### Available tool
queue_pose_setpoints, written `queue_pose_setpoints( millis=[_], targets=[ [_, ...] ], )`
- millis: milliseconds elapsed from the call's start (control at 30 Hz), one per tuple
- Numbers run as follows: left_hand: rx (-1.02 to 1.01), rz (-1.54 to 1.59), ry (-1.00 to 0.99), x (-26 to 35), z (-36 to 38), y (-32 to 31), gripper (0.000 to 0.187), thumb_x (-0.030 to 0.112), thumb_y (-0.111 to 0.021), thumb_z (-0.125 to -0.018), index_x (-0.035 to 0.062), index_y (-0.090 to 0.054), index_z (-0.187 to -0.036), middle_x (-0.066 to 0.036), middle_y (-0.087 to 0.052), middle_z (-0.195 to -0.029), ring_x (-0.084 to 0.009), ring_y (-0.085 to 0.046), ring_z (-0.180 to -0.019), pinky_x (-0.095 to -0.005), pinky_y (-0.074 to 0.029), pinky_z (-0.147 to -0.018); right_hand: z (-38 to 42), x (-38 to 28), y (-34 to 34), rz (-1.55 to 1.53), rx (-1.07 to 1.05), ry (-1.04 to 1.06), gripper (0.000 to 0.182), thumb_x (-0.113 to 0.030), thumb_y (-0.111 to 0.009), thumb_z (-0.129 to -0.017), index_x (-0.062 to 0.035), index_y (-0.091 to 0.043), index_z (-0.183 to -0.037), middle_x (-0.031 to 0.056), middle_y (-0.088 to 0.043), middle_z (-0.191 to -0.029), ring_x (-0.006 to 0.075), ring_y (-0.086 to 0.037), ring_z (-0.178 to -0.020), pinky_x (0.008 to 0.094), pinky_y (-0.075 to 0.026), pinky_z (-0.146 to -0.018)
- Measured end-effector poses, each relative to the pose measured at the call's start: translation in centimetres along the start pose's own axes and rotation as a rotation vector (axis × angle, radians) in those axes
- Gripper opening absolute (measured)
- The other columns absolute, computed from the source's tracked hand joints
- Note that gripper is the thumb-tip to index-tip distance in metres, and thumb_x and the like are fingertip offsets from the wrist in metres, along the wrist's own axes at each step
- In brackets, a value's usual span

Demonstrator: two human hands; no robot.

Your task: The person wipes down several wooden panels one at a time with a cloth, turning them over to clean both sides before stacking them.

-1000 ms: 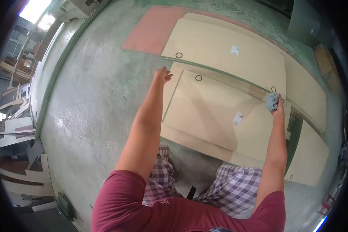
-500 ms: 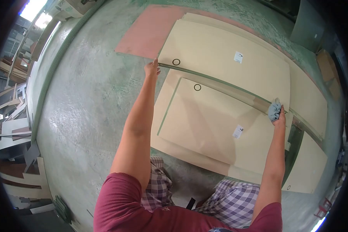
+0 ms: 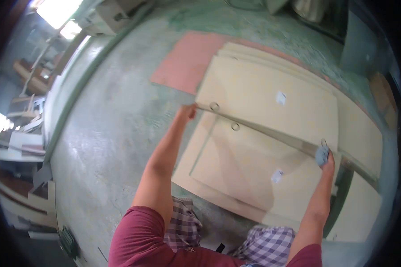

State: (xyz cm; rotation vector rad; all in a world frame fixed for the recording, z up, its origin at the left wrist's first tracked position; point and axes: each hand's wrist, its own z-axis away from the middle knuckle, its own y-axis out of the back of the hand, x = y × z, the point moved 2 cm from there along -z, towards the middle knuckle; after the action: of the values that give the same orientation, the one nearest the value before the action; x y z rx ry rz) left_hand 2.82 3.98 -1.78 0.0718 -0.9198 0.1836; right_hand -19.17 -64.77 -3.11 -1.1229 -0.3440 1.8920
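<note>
A large beige panel (image 3: 258, 89) with a white label and a dark ring near each near corner lies at the far side of the stack. My left hand (image 3: 189, 111) is closed on its near left corner. At the near right corner, my right hand (image 3: 329, 161) grips the edge, with a bunched grey-blue cloth (image 3: 321, 156) in the fingers. Nearer to me lies a second beige panel (image 3: 236, 153), also labelled and with a ring, on top of a larger board (image 3: 187, 175). The fingertips under the edge are hidden.
A pink sheet (image 3: 182, 66) lies on the floor beyond the panels. More beige boards (image 3: 358, 129) are on the right. A long hose (image 3: 71, 107) runs along the left, with offcuts (image 3: 22, 144) piled past it. My checked trouser legs (image 3: 265, 244) are close to the near boards.
The view has tilted, so the panels and both hands appear lower in the picture. Both hands keep their hold on the far panel's near corners. The picture is blurrier.
</note>
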Motion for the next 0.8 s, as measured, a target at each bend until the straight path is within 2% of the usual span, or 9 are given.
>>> queue_pose_setpoints(
  millis=[100,133,167,200,600,667,700,767,800],
  targets=[
    [-0.329,-0.046,-0.067,-3.9,-0.1,2.5,0.021,0.022,-0.06,-0.08,0.0087,-0.053,-0.066,0.0,-0.044,-0.056,-0.0115,-0.042,-0.046,-0.0276,-0.036,-0.041,-2.5,-0.3,6.2,0.203,-0.179,-0.062,0.036,-0.044,-0.042,-0.088,-0.0128,-0.059,-0.084,-0.0009,-0.057,-0.07,0.0169,-0.055,-0.061,0.0332,-0.049,-0.057],
    [-0.255,0.09,0.035,-4.5,2.2,2.3,0.017,0.02,-0.06,-0.081,0.0073,-0.054,-0.07,-0.002,-0.048,-0.059,-0.0126,-0.046,-0.05,-0.0276,-0.04,-0.044,-1.7,0.4,5.4,0.186,0.14,-0.028,0.035,-0.044,-0.041,-0.088,-0.0139,-0.059,-0.082,-0.0012,-0.057,-0.071,0.017,-0.056,-0.063,0.034,-0.05,-0.059],
    [-0.182,0.223,0.116,-4.7,4.7,2.2,0.015,0.018,-0.06,-0.081,0.0058,-0.055,-0.075,-0.003,-0.051,-0.063,-0.0137,-0.05,-0.054,-0.0276,-0.044,-0.048,-1.3,0.6,4.9,0.197,-0.471,-0.184,0.034,-0.044,-0.04,-0.088,-0.016,-0.056,-0.077,-0.001,-0.056,-0.07,0.0159,-0.055,-0.063,0.0331,-0.048,-0.058],
    [-0.15,0.289,0.164,-5.7,6.4,1.7,0.013,0.016,-0.06,-0.081,0.0044,-0.056,-0.079,-0.004,-0.054,-0.067,-0.0148,-0.054,-0.058,-0.0277,-0.048,-0.052,-2.0,0.3,7.4,-0.026,-0.117,-0.368,0.033,-0.044,-0.043,-0.088,-0.0183,-0.052,-0.069,-0.002,-0.051,-0.064,0.0129,-0.051,-0.054,0.0303,-0.042,-0.047],
    [-0.164,0.209,0.192,-10.7,15.6,4.0,0.017,0.018,-0.06,-0.082,0.0129,-0.05,-0.094,-0.003,-0.055,-0.086,-0.0149,-0.051,-0.072,-0.0307,-0.047,-0.063,6.9,1.3,5.3,-0.348,-0.045,-0.394,0.038,-0.041,-0.049,-0.084,-0.0222,-0.031,-0.056,-0.0067,-0.024,-0.048,0.0071,-0.022,-0.036,0.0234,-0.018,-0.031],
    [-0.161,0.203,0.202,-11.7,16.3,4.7,0.014,0.019,-0.058,-0.083,0.0123,-0.05,-0.093,-0.003,-0.054,-0.088,-0.0156,-0.051,-0.075,-0.03,-0.047,-0.064,10.9,1.6,3.5,0.044,-0.714,-0.384,0.031,-0.041,-0.052,-0.085,-0.0217,-0.048,-0.061,-0.0051,-0.046,-0.056,0.0081,-0.043,-0.044,0.023,-0.033,-0.038],
    [-0.182,0.219,0.208,-12.6,16.0,5.1,0.013,0.02,-0.057,-0.084,0.012,-0.05,-0.092,-0.002,-0.054,-0.088,-0.0162,-0.051,-0.077,-0.0298,-0.047,-0.065,11.1,1.5,6.0,0.063,-0.671,-0.376,0.031,-0.041,-0.052,-0.085,-0.0217,-0.048,-0.061,-0.0051,-0.046,-0.056,0.0081,-0.043,-0.044,0.023,-0.033,-0.038],
    [-0.114,0.199,0.216,-12.3,17.0,4.4,0.017,0.021,-0.058,-0.084,0.0125,-0.051,-0.097,-0.002,-0.055,-0.092,-0.0171,-0.051,-0.083,-0.0323,-0.046,-0.074,8.7,2.2,9.5,0.242,0.187,0.006,0.027,-0.041,-0.053,-0.085,-0.021,-0.055,-0.067,-0.0042,-0.05,-0.058,0.0108,-0.048,-0.047,0.0247,-0.04,-0.042],
    [-0.107,0.212,0.206,-12.4,17.2,4.6,0.018,0.021,-0.058,-0.084,0.0128,-0.051,-0.099,-0.002,-0.055,-0.093,-0.0175,-0.051,-0.086,-0.0333,-0.045,-0.077,8.0,2.3,9.8,0.224,0.173,0.017,0.027,-0.041,-0.053,-0.085,-0.021,-0.055,-0.067,-0.0042,-0.05,-0.058,0.0108,-0.048,-0.047,0.0247,-0.04,-0.042]
  ],
)
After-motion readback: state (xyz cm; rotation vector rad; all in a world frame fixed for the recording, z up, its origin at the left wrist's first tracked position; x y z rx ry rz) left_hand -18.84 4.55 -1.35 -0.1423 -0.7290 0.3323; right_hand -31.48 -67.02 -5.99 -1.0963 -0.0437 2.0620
